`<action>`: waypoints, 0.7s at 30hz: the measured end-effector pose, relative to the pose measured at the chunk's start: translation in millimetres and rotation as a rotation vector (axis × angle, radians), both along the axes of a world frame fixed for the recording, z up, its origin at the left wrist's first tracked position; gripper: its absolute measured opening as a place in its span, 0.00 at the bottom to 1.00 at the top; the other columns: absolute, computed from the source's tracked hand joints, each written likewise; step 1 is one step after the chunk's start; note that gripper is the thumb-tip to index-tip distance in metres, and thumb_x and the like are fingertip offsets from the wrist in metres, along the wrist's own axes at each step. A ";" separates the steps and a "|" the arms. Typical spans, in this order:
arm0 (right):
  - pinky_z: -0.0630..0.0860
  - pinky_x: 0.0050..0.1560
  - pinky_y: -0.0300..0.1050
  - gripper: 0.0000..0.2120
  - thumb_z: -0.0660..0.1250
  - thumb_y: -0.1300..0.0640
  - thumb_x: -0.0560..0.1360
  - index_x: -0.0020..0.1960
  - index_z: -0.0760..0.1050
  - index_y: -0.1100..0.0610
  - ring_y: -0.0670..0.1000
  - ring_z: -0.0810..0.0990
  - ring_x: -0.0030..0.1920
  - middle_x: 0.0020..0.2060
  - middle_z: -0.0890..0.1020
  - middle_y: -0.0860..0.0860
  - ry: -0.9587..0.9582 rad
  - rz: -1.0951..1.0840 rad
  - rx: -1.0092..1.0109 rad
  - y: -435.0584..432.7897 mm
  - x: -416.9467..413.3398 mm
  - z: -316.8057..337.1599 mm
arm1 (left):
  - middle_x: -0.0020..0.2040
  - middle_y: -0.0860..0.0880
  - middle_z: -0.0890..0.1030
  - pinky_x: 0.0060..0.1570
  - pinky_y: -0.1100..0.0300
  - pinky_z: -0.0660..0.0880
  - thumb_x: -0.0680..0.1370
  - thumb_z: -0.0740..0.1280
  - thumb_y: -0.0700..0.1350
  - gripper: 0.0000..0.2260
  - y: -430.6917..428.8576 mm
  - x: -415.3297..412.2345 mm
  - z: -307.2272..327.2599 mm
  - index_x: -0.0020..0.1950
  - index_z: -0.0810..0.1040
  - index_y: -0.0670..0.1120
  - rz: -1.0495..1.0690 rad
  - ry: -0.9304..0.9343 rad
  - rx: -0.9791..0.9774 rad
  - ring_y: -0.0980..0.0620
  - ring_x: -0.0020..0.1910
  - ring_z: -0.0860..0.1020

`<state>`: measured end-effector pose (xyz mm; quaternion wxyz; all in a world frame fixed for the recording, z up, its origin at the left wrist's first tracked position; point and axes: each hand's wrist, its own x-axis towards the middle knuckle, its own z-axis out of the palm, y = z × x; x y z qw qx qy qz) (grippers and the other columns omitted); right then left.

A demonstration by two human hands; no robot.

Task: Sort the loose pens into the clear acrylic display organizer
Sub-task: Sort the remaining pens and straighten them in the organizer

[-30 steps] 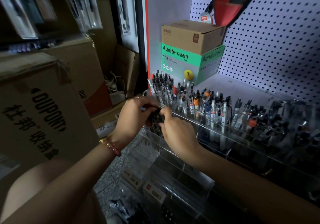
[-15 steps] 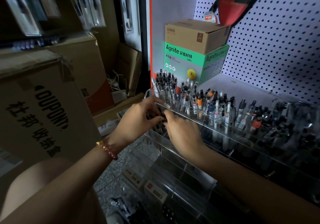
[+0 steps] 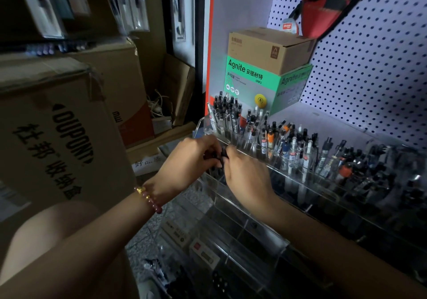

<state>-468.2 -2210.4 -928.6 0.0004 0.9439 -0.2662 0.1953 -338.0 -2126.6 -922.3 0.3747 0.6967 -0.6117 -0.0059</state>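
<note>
L hand (image 3: 189, 160) & R hand (image 3: 247, 174) grip dark pens (image 3: 222, 155) over organizer (image 3: 258, 236).

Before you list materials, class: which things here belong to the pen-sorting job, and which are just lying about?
Job: left hand, right hand, dark pens they grip, acrylic organizer.
Lying about: Agnite box, brown carton, pegboard, Dupont carton.

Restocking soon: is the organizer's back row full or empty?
Full, as far as visible: upright pens crowd the organizer's back row along its whole length.
</note>
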 end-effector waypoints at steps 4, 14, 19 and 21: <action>0.65 0.33 0.42 0.10 0.53 0.58 0.83 0.61 0.68 0.58 0.54 0.83 0.43 0.44 0.82 0.52 0.028 -0.023 -0.053 -1.8 4.4 1.2 | 0.40 0.51 0.83 0.40 0.53 0.76 0.67 0.76 0.40 0.11 2.2 0.1 6.1 0.45 0.78 0.45 0.025 0.009 -0.046 0.56 0.40 0.80; 0.57 0.17 0.33 0.08 0.72 0.56 0.70 0.44 0.78 0.60 0.48 0.71 0.16 0.18 0.73 0.48 -0.156 0.058 -0.207 -0.4 -0.2 -2.6 | 0.40 0.52 0.83 0.41 0.55 0.77 0.68 0.76 0.42 0.09 8.6 6.6 10.1 0.45 0.81 0.46 0.049 0.025 -0.063 0.58 0.40 0.81; 0.42 0.21 0.29 0.10 0.78 0.58 0.65 0.38 0.78 0.61 0.46 0.69 0.14 0.16 0.71 0.47 -0.127 0.037 -0.172 -4.8 -4.7 -4.8 | 0.41 0.52 0.84 0.41 0.67 0.74 0.69 0.76 0.40 0.06 7.1 4.6 9.5 0.45 0.84 0.45 0.044 0.016 -0.056 0.60 0.40 0.79; 0.48 0.20 0.31 0.09 0.75 0.58 0.70 0.40 0.77 0.62 0.49 0.75 0.18 0.20 0.75 0.50 -0.084 0.036 -0.140 -4.6 -6.2 -6.5 | 0.39 0.54 0.83 0.39 0.68 0.73 0.69 0.76 0.39 0.06 5.7 3.2 9.8 0.44 0.83 0.45 0.041 0.037 -0.050 0.61 0.40 0.79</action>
